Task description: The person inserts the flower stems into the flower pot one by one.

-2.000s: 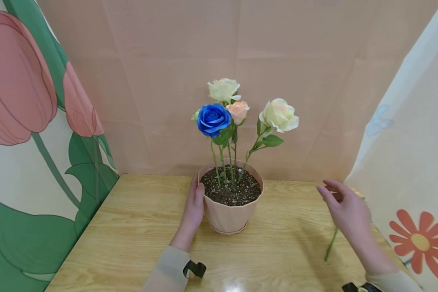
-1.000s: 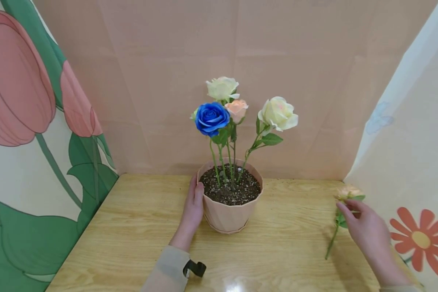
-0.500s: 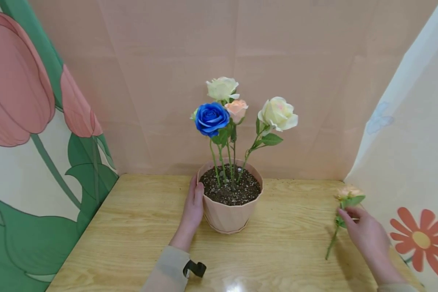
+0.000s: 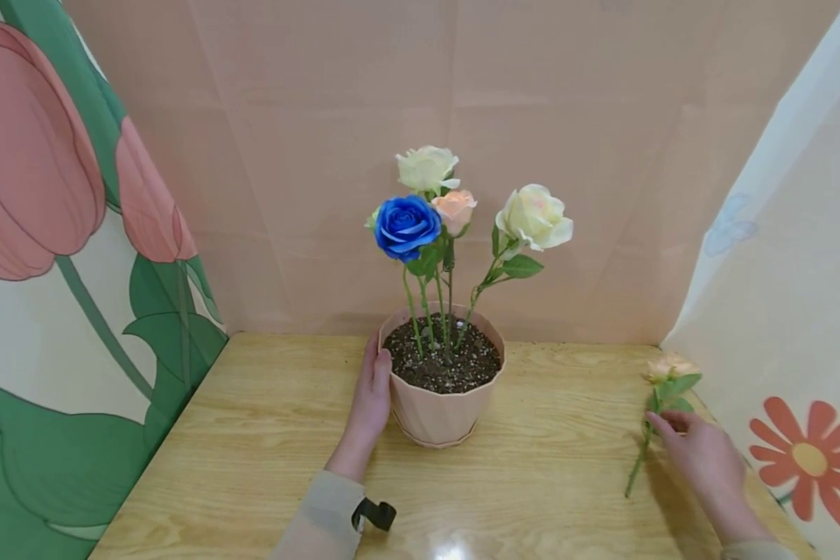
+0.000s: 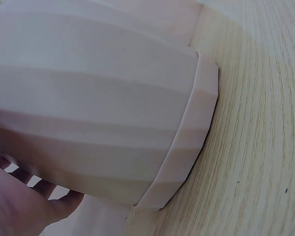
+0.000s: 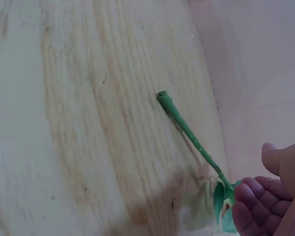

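Note:
A pale pink flowerpot point(image 4: 439, 416) stands mid-table, holding dark soil point(image 4: 455, 373). My left hand point(image 4: 368, 400) rests against its left side with fairly straight fingers; the left wrist view shows fingers point(image 5: 42, 187) along the pot wall. Rising from the soil are a blue rose point(image 4: 407, 228), a small peach rose point(image 4: 455, 211) and two cream roses point(image 4: 535, 218). On the right lies a loose peach rose point(image 4: 670, 367) with a green stem point(image 6: 191, 136). Over its leaves is my right hand point(image 4: 700, 455), fingertips near the stem; in the right wrist view the thumb stands apart from the bent fingers.
The wooden table point(image 4: 252, 451) meets a pinkish cloth backdrop point(image 4: 308, 194) at its far edge. Printed panels flank it: tulips point(image 4: 35, 155) on the left, a red flower point(image 4: 807, 459) on the right. The pot sits on a matching saucer point(image 5: 187, 147).
From above the table, my right hand has come down to the right onto the loose rose, then slid slightly toward me along its stem. My left hand and the pot stay put.

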Demonstrator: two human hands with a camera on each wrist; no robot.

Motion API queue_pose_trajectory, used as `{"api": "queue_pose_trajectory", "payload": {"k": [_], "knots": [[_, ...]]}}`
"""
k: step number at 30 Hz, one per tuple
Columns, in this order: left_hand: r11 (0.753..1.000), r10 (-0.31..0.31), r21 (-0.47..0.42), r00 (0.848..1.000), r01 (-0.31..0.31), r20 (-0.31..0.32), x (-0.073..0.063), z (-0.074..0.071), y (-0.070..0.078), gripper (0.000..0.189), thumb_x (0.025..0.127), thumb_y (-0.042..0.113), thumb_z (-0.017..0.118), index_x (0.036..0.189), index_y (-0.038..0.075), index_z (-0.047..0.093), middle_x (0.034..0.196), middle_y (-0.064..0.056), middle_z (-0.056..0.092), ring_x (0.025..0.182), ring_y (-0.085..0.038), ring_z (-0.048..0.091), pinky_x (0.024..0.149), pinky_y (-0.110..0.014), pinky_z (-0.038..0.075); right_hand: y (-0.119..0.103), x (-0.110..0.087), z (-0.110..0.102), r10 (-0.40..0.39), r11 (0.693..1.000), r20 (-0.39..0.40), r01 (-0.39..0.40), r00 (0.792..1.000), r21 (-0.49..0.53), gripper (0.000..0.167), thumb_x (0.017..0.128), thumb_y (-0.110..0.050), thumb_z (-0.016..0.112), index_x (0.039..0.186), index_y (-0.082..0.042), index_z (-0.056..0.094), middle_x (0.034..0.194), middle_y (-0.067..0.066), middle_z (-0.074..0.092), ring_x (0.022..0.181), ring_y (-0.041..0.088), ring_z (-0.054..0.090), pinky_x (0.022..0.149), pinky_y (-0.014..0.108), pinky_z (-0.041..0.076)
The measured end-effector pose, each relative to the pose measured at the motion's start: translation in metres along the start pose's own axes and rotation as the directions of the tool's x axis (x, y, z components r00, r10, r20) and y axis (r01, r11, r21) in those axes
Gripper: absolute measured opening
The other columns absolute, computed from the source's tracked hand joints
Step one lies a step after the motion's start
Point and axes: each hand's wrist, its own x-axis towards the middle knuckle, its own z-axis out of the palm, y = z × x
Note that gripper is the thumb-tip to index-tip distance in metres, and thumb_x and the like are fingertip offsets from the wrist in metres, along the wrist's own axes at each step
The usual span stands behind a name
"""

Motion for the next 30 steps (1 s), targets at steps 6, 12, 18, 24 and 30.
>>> {"api": "queue_pose_trajectory", "payload": {"k": [6,12,18,24,30], "knots": [[1.000,0.021,-0.016,1.000,-0.021,0.016,0.001,0.000,0.000,0.059,0.122,0.037,0.030,0.177,0.015,0.024,0.179,-0.017,0.028,0.163,-0.043,0.027,0.130,-0.067,0.022,0.006,0.003,0.005,0.013,1.000,0.049,-0.014,0.999,0.003,0.081,0.110,-0.069,0.049,0.146,0.001,0.066,0.139,0.030,0.069,0.115,0.056,0.067,0.068,0.050,0.052],[0.999,0.030,-0.012,0.999,-0.030,0.027,0.003,0.001,0.001,0.058,0.123,0.032,0.029,0.177,0.015,0.022,0.180,-0.017,0.027,0.163,-0.043,0.026,0.130,-0.067,0.022,0.013,0.007,0.010,0.003,1.000,0.067,-0.004,0.998,0.015,0.077,0.110,-0.067,0.054,0.140,0.002,0.069,0.128,0.027,0.075,0.103,0.046,0.072,0.065,0.045,0.050],[1.000,0.023,0.003,0.999,-0.023,0.027,0.004,0.000,0.001,0.059,0.122,0.032,0.031,0.178,0.016,0.021,0.180,-0.015,0.026,0.164,-0.042,0.026,0.130,-0.066,0.023,0.018,0.009,0.015,0.020,1.000,0.080,-0.022,0.997,0.017,0.074,0.109,-0.068,0.055,0.133,0.000,0.074,0.122,0.024,0.077,0.100,0.044,0.073,0.066,0.046,0.050],[1.000,0.020,-0.007,0.999,-0.020,0.031,0.003,0.000,0.001,0.059,0.122,0.033,0.029,0.178,0.016,0.020,0.180,-0.015,0.025,0.164,-0.042,0.025,0.131,-0.066,0.022,0.020,0.011,0.020,0.044,0.999,0.086,-0.046,0.995,0.022,0.073,0.109,-0.068,0.056,0.129,0.000,0.076,0.134,0.031,0.070,0.112,0.056,0.067,0.076,0.060,0.053],[1.000,0.019,-0.019,1.000,-0.019,0.021,0.000,0.000,-0.001,0.061,0.122,0.043,0.029,0.177,0.017,0.023,0.180,-0.015,0.026,0.164,-0.042,0.025,0.131,-0.066,0.019,0.022,0.015,0.026,0.082,0.996,0.074,-0.083,0.994,0.010,0.075,0.106,-0.072,0.057,0.123,-0.002,0.078,0.134,0.032,0.070,0.111,0.056,0.067,0.075,0.060,0.051]]}}
